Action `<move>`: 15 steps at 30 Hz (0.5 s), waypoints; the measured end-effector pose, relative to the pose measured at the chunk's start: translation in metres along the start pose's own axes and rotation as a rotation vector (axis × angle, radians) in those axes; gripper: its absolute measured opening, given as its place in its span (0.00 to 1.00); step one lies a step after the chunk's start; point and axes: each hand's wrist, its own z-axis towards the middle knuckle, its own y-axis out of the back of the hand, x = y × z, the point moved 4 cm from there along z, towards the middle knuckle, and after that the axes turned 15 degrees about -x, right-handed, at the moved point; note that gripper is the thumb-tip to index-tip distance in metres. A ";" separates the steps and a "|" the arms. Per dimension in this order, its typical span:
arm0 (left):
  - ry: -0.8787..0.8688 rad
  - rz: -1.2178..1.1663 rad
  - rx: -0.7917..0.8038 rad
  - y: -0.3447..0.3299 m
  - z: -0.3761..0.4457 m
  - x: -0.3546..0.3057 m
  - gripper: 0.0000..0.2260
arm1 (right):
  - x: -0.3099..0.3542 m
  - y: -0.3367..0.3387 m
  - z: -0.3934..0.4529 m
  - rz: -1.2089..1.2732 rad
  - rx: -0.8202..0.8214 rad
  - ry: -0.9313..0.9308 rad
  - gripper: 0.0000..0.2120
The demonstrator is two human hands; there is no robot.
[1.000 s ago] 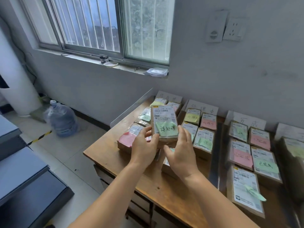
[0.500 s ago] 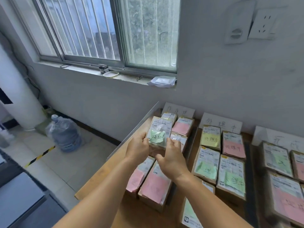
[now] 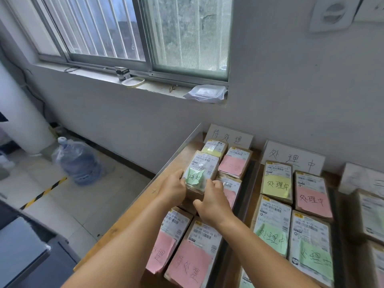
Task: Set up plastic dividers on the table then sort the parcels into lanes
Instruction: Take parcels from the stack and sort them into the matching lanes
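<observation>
Tabletop [image 3: 145, 196]: wooden, set against a grey wall under a window, divided into lanes by dark strips.

Left lane: headed by a white card [image 3: 228, 136] with handwritten characters. Held a yellow-noted parcel [image 3: 214, 147] at the back, a pink-noted parcel [image 3: 234, 164] beside it, and two pink-noted parcels [image 3: 193, 256] at the near end, side by side.

Green-noted parcel [image 3: 201, 170]: brown box with a white shipping label and a green note, sitting in the left lane just in front of the yellow-noted one, tilted slightly, its near edge raised above the parcel beneath or behind it; whether it rested fully down could not be told.

Left hand [image 3: 173, 189]: its grip was clamped on the parcel's left near corner, fingers curled round the edge.

Right hand [image 3: 214, 201]: its grip was pressed to the parcel's right near side, fingers bent against it, thumb spread toward the person.

Divider [image 3: 239, 204]: dark strip running between the left and middle lanes.

Middle lane: headed by a second card [image 3: 291, 156]. Held four parcels in two rows, noted yellow [image 3: 277, 181], pink [image 3: 311, 194], green [image 3: 271, 227] and green [image 3: 309, 250].

Right lane: partly in view, more parcels at the frame edge.

Floor: a water jug [image 3: 78, 161] stood near the wall.
</observation>
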 end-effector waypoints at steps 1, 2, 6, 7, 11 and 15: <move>0.000 0.002 0.007 0.000 0.001 0.001 0.10 | 0.000 -0.001 0.001 -0.002 0.003 0.003 0.20; -0.002 0.002 0.011 0.000 0.001 0.001 0.10 | -0.001 -0.002 0.002 -0.005 0.004 0.006 0.20; -0.054 0.058 -0.003 0.006 -0.003 -0.003 0.09 | 0.002 0.001 -0.001 -0.021 0.005 0.039 0.25; -0.067 0.080 -0.006 0.008 -0.005 -0.004 0.09 | 0.002 0.004 -0.002 -0.036 -0.008 0.065 0.27; -0.160 0.195 -0.034 0.018 -0.020 -0.010 0.18 | 0.004 0.019 -0.011 -0.163 -0.050 0.179 0.36; -0.275 0.292 -0.036 0.028 -0.046 -0.020 0.25 | 0.001 0.038 -0.031 -0.250 -0.089 0.214 0.37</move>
